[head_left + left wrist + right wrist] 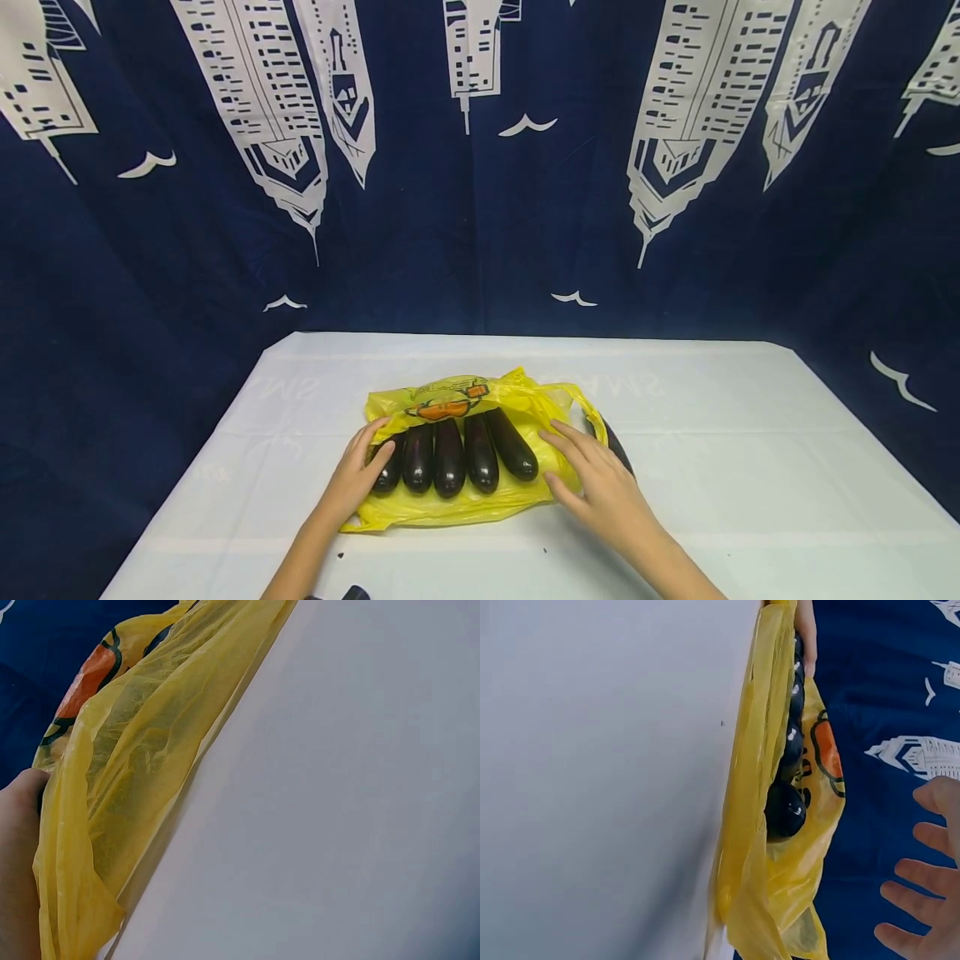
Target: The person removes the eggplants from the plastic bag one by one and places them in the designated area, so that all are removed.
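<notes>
Several dark purple eggplants (449, 467) lie side by side in the mouth of a yellow plastic bag (450, 510), rounded ends toward the front. At the bag's left edge, my left hand (356, 475) grips the plastic, thumb beside the leftmost eggplant; the left wrist view shows part of this hand (19, 855) against the bag (142, 772). My right hand (600, 487) is spread at the bag's right side, fingers apart and holding nothing. In the right wrist view that hand (930, 877) appears separate from the bag (739, 825) and the eggplants (785, 810).
Another dark, elongated object (618, 450) sits just right of the bag, partly hidden by its handle and my right hand. A white table (750, 467) extends around them, with a dark blue printed curtain (480, 208) behind. Something small and black (356, 593) shows at the bottom edge.
</notes>
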{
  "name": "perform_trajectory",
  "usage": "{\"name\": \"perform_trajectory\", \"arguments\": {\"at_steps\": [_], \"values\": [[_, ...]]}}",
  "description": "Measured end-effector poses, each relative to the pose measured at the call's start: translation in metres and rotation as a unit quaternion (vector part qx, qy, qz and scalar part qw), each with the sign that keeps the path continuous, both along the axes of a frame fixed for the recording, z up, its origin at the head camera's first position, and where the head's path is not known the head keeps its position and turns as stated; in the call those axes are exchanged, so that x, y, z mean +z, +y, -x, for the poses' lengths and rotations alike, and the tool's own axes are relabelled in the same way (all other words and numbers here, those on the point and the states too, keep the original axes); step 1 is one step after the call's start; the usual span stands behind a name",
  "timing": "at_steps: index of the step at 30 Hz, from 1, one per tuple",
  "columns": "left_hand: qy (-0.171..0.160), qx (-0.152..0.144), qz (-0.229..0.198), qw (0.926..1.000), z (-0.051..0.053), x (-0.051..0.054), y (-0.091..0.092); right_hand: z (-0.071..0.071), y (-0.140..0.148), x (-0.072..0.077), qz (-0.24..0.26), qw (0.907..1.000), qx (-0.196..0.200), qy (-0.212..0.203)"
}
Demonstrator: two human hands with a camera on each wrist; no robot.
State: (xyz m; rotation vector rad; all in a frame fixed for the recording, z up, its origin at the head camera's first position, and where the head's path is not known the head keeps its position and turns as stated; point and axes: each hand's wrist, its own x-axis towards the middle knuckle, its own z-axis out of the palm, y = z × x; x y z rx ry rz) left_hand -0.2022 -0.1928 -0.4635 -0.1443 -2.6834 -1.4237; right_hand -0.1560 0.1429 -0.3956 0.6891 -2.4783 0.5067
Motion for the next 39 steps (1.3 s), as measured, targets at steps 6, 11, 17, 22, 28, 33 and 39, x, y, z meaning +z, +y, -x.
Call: {"name": "perform_trajectory", "arguments": {"at_steps": [6,11,17,22,28,33,39], "values": [[0.004,0.002,-0.001,1.0,0.0,0.001,0.0,0.007,-0.009,0.004,-0.005,0.9988,0.011,-0.048],[0.008,0.002,-0.005,1.0,0.0,0.001,0.002,0.015,-0.013,0.005,-0.023,0.9963,0.039,-0.074],[0.001,0.002,-0.004,1.0,0.0,0.001,0.002,0.022,-0.015,0.004,-0.032,0.9901,0.07,-0.117],[0.004,0.004,-0.001,1.0,0.0,0.0,0.001,0.029,-0.015,-0.001,-0.035,0.9848,0.086,-0.147],[0.002,0.003,-0.001,1.0,0.0,-0.001,0.002,0.036,-0.017,-0.009,-0.038,0.9824,0.106,-0.149],[-0.003,0.002,-0.001,1.0,-0.001,0.0,0.001,0.041,-0.019,-0.015,-0.04,0.9806,0.113,-0.155],[-0.001,0.001,-0.002,1.0,0.0,0.0,0.001,0.044,-0.019,-0.024,-0.047,0.9833,0.112,-0.135]]}}
